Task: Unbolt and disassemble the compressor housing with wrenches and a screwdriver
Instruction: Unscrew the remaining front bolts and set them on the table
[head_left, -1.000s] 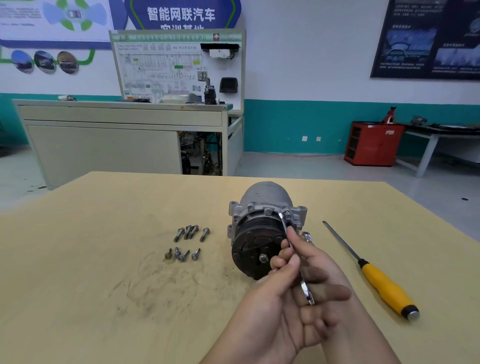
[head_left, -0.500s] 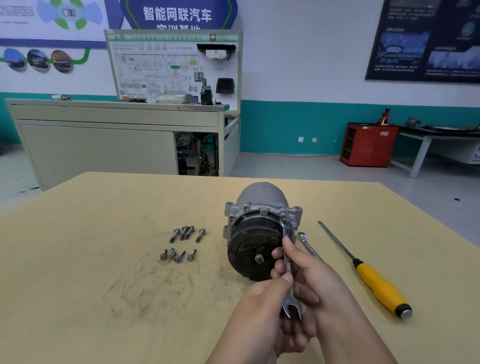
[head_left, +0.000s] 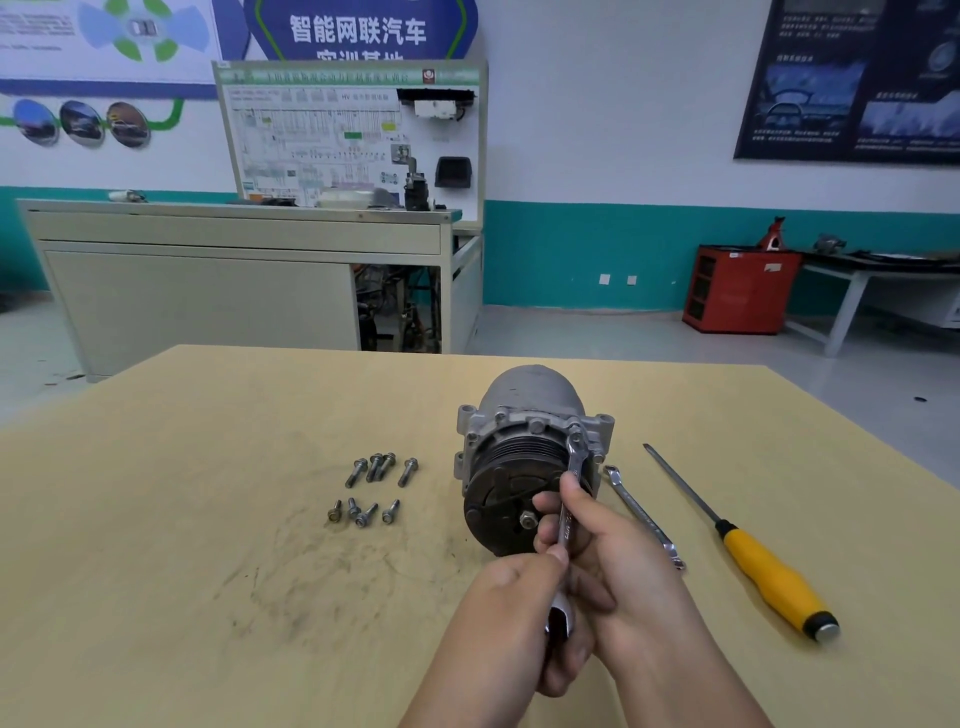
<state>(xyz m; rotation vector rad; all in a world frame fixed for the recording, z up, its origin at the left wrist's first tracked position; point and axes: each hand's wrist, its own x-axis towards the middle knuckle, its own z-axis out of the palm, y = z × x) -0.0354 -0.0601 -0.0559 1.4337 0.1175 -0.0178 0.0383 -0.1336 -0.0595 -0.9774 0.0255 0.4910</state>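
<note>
1. Workshop room with white-and-teal walls, a wiring training board (head_left: 348, 135) on a grey cabinet (head_left: 208, 280) at the back, and a red cabinet (head_left: 737, 291) far right.
2. Up front we have a yellow-tan bench (head_left: 156, 571), scuffed with dark marks at its middle.
3. We see the compressor (head_left: 524, 410) lying on its side at bench centre, black pulley face toward us.
4. A wrench (head_left: 574, 467) has its ring end on a bolt at the upper right of the housing flange, shaft running down to us.
5. Our right hand (head_left: 623, 561) pinches the wrench shaft, fingers curled round it beside the pulley.
6. Our left hand (head_left: 498, 623) grips the lower, open end of the wrench, thumb on the shaft, touching the right hand.
7. Eight loose bolts (head_left: 374, 488) lie in two rows left of the compressor.
8. A second wrench (head_left: 641, 517) lies just right of the compressor.
9. Further right lies a yellow-handled screwdriver (head_left: 769, 577), tip pointing away from us.
</note>
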